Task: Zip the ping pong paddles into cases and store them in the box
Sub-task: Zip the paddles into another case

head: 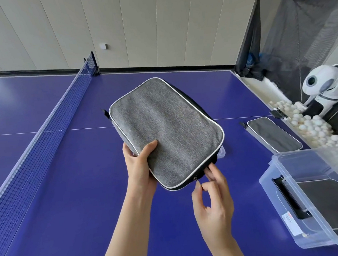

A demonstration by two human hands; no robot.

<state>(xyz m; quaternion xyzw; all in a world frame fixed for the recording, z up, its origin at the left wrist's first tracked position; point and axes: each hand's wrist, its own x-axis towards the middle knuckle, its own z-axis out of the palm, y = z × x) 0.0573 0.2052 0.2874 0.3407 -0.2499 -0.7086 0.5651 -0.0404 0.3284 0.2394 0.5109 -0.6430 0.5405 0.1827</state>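
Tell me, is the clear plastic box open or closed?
Open. The clear plastic box carries no lid, and a dark case lies inside it.

Pretty clearly a table tennis practice room I'm in: blue tabletop [50,202] with white lines, net [46,124] strung across it, white ball-feeding robot [322,84], heap of white balls [311,124], black catch netting [288,33], grey paddle case [164,128], plain panelled walls [119,22].

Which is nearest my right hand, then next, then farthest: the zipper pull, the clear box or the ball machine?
In the head view:
1. Zipper pull, pinched by the right hand.
2. Clear box, to its right.
3. Ball machine, far right.
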